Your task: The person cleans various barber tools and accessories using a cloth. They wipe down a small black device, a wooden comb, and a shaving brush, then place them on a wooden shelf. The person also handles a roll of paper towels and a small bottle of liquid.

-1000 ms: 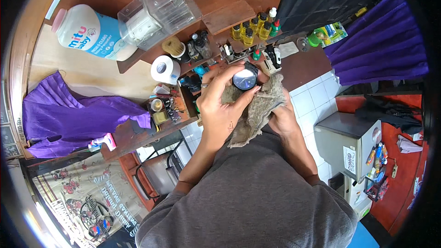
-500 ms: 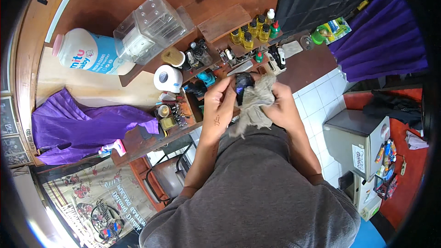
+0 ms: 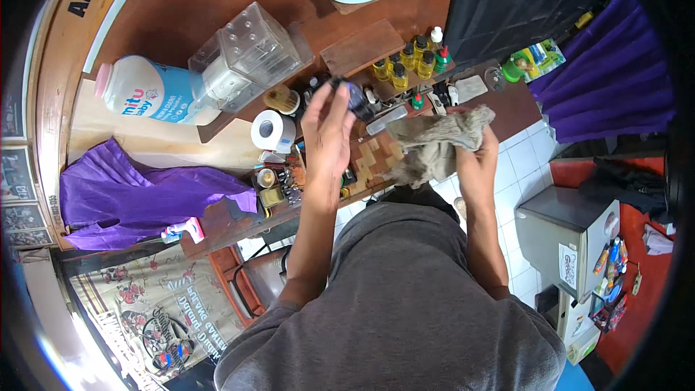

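Note:
My left hand is raised over the wooden counter, its fingers closed round a dark, rounded object with a purple sheen. It looks like a small container, but its exact kind is unclear. In my right hand is a crumpled grey-beige rag, bunched in the fingers and hanging toward the left. The rag and the dark object are apart. Just left of my left hand stands a toilet paper roll. A brush with pale bristles is close behind that roll.
Several yellow bottles stand at the back of the shelf. A clear plastic box and a large powder bottle are at the left. A purple cloth drapes the left counter. A grey cabinet stands at the right.
My left hand has moved up and left with the dark object, away from the rag. My right hand has shifted right with the rag, which now spreads wider.

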`<state>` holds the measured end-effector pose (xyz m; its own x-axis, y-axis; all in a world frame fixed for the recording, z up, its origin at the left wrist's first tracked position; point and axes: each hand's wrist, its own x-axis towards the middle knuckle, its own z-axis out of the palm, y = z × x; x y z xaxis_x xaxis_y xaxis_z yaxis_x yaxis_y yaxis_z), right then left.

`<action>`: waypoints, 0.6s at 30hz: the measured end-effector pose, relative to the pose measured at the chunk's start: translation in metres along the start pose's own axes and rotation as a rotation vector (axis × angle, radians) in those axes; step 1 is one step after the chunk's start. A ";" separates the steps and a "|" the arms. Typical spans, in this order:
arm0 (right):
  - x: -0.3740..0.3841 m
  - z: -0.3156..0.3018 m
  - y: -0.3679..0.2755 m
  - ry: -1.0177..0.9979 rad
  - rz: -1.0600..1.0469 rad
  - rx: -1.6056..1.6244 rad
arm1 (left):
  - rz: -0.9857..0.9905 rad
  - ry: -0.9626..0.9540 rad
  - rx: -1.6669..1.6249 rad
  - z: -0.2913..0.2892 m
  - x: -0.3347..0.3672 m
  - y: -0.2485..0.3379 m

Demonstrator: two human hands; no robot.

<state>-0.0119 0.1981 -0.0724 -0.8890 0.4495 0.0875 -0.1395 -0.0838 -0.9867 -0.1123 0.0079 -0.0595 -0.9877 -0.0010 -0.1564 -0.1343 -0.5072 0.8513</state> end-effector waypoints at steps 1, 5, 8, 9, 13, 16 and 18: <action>0.003 -0.007 0.001 -0.005 0.001 -0.051 | 0.049 0.061 0.053 0.002 0.013 0.001; 0.008 -0.018 0.003 0.057 0.050 -0.040 | 0.244 0.065 0.398 -0.014 0.074 -0.010; 0.007 -0.020 0.007 0.035 0.054 -0.041 | 0.414 0.083 0.503 -0.003 0.097 -0.018; 0.005 -0.021 0.009 0.035 0.058 -0.042 | 0.471 0.121 0.644 -0.002 0.105 -0.023; -0.002 -0.021 0.012 0.017 0.097 -0.007 | 0.688 0.200 0.981 0.008 0.107 -0.030; -0.007 -0.026 0.016 0.016 0.091 -0.046 | 0.728 0.194 1.087 0.003 0.110 -0.032; -0.009 -0.030 0.019 0.028 0.099 -0.049 | 0.907 0.220 1.217 0.002 0.106 -0.034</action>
<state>0.0067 0.2189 -0.0965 -0.8845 0.4663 -0.0135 -0.0300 -0.0858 -0.9959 -0.2122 0.0270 -0.1039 -0.7545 -0.0901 0.6501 0.3977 0.7252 0.5621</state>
